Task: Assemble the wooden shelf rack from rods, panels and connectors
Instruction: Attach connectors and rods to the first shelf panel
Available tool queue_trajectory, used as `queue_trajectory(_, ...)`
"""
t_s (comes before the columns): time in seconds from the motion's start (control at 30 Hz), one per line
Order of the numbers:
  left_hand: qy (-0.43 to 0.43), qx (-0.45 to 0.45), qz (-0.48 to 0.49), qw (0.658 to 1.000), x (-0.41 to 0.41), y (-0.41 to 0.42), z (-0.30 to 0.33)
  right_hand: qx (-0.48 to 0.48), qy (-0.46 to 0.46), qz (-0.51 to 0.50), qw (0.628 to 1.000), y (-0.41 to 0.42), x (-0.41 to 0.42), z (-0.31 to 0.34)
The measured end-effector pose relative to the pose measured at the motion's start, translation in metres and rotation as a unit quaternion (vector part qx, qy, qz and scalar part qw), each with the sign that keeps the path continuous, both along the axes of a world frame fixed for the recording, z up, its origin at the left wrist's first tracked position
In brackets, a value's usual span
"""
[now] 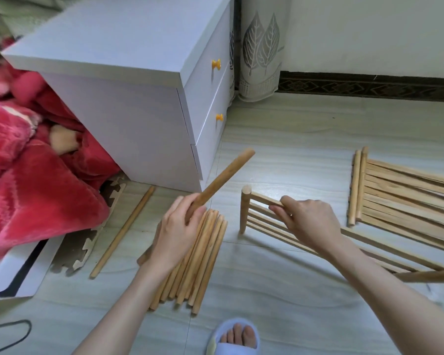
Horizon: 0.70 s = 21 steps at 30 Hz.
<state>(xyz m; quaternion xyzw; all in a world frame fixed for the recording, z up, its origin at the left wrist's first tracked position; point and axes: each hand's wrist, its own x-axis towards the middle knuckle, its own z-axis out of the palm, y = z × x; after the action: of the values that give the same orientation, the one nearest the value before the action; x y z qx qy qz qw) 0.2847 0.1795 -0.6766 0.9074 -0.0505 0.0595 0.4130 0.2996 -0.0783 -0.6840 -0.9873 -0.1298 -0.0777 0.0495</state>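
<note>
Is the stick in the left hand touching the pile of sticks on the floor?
Apart. The head view shows the stick gripped in the left hand, angling up and away above the pile of sticks.

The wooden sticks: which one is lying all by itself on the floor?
The single rod beside the red blanket lies alone; the others are bundled in a pile or held in the left hand.

two hands (174, 226), two slatted panels (405, 196), two yellow knobs (215, 64)
</note>
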Motion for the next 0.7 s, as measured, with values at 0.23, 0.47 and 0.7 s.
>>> queue_trajectory(0.23,-0.02,-0.025,-0.096,0.995,0.008,-0.076,0.037,0.018,0.103,0.029,0.994,-0.006,-0.014,0.012)
queue_trajectory(0.47,0.037,0.01,-0.084,0.996,0.012,-0.089,0.035,-0.008,0.156,0.012,0.988,-0.059,-0.038,0.053)
queue_trajectory(0.7,0.048,0.058,-0.059,0.995,0.008,-0.099,0.038,-0.074,0.096,-0.127,0.984,-0.157,-0.093,0.092)
